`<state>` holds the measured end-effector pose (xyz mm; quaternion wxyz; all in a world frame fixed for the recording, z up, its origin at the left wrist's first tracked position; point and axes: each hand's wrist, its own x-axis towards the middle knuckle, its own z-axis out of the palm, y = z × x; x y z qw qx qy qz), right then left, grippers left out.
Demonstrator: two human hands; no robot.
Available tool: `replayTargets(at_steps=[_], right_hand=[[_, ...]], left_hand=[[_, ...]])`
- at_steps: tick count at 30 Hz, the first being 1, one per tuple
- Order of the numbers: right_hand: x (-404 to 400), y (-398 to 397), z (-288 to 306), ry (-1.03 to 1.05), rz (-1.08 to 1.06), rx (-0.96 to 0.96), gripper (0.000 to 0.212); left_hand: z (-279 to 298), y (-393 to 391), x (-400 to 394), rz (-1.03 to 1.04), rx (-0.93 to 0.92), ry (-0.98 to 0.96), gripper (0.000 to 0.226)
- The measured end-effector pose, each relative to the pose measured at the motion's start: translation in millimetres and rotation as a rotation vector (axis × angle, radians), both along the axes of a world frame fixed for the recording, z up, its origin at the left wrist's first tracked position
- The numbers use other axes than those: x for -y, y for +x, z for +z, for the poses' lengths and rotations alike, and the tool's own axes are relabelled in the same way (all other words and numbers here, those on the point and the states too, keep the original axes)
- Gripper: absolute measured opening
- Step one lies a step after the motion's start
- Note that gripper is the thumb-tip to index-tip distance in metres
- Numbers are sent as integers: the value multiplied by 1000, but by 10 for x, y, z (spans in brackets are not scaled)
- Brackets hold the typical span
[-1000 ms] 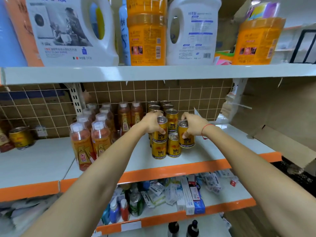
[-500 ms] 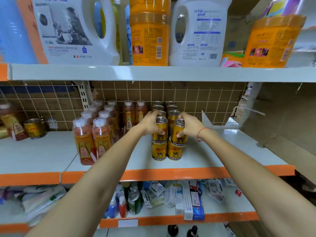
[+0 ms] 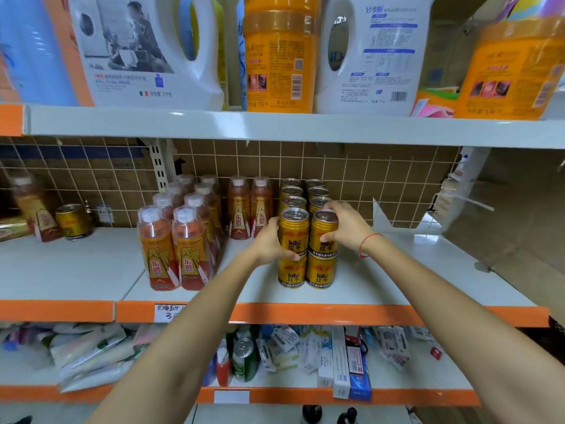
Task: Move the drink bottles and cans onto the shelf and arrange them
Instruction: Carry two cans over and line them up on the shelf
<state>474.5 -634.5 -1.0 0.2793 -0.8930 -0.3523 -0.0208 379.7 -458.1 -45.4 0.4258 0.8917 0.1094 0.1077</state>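
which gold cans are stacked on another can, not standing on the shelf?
The two front upper cans: the left-stack top can in the left hand grip, and the right-stack top can in the right hand. Each sits on a lower can.

Ten gold cans, ten bottles.

Premises: retail shop, grocery and household goods. Evidence, placed from the middle shelf: white metal shelving with orange price-strip edges and a wire-grid back; a handwritten price tag on its front edge; on it, cans stacked in rows and identical bottles in ranks beside them. Above it, large detergent jugs with barcodes. Below it, boxed toothpaste and mixed packets.
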Motion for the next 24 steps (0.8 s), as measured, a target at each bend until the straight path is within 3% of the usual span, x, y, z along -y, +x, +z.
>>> replayTargets(at_steps=[7, 17, 24], right_hand=[[96, -88, -516, 405, -24, -281, 104], [-72, -277, -889, 586, -172, -296, 68], [-106, -315, -1010, 617, -224, -299, 62]], left_hand=[[-279, 28, 123, 67, 144, -171, 90], [-492, -12, 275, 189, 257, -321, 66], [-593, -3, 411, 162, 363, -358, 51]])
